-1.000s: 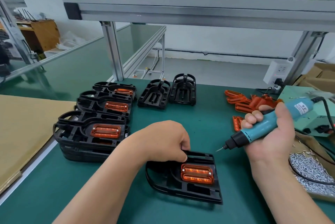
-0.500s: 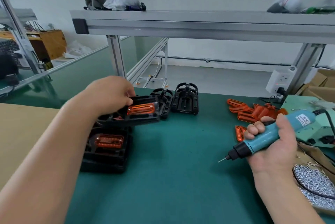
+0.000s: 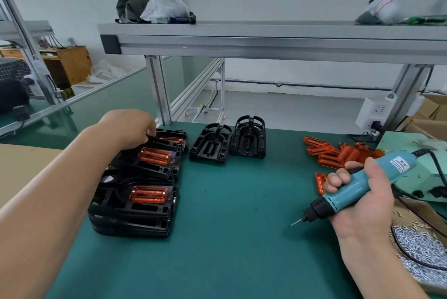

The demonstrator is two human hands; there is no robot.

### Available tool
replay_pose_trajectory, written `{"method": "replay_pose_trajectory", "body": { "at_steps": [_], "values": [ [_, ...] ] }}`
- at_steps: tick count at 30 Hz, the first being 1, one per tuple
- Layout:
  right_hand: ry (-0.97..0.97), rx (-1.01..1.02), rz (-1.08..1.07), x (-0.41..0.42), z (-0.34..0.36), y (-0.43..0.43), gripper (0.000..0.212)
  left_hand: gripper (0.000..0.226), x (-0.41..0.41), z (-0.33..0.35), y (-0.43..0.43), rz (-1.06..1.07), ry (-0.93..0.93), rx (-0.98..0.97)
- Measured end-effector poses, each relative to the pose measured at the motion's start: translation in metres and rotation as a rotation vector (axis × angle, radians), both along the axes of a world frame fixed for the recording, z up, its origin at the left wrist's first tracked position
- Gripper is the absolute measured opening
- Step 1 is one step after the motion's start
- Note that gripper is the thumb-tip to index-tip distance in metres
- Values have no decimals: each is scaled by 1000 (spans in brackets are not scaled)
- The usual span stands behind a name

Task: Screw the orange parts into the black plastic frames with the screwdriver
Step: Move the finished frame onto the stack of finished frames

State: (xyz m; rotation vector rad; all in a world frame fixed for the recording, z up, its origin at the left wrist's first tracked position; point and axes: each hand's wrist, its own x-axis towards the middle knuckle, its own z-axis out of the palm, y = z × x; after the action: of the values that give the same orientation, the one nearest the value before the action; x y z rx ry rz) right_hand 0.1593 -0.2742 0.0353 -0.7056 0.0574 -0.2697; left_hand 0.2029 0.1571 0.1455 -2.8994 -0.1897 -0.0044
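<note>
Left hand [image 3: 130,129]: fingers curled round the far end of a finished frame [image 3: 150,160], front-left of the post [image 3: 159,90].
Right hand [image 3: 362,202]: wrapped round the screwdriver [image 3: 355,187], well right of the post, tip pointing left and down.
Empty frames [image 3: 209,151]: two, just right of the post, long axes running away from the person; they lie to the right of the left fingers, and the left hand is the nearer.
Orange parts [image 3: 338,153]: loose heap far right of the post, near the right hand.

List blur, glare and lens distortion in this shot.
Head view: wide-angle distortion makes the shelf posts lean outward; the plastic bag at top right is smeared; light is soft and even, with slight sheen on the fitted orange part; the screwdriver is sharp.
</note>
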Motion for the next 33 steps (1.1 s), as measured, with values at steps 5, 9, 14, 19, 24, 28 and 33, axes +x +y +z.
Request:
{"method": "replay_pose_trajectory", "body": {
  "at_steps": [5,9,14,19,24,28,33],
  "values": [
    [4,2,5,0,0,-1,31,49,-4,-6,1,1,21,-9],
    [11,-3,-1,0,0,-1,30,54,-7,-9,-1,-22,17,-25],
    [10,-2,4,-1,0,-2,30,58,-9,-10,-5,-26,22,-28],
    [17,-10,2,-3,0,-1,29,48,-9,-12,-7,-32,-15,-33],
    [16,-4,-9,-7,1,-3,29,41,-6,-15,-8,-39,-35,-34],
    [15,-13,-10,-10,2,-2,29,27,-2,-16,-25,-48,-109,-75],
    [31,-35,-5,-12,1,1,29,28,13,-18,-83,-54,-144,-237]
  ]
}}
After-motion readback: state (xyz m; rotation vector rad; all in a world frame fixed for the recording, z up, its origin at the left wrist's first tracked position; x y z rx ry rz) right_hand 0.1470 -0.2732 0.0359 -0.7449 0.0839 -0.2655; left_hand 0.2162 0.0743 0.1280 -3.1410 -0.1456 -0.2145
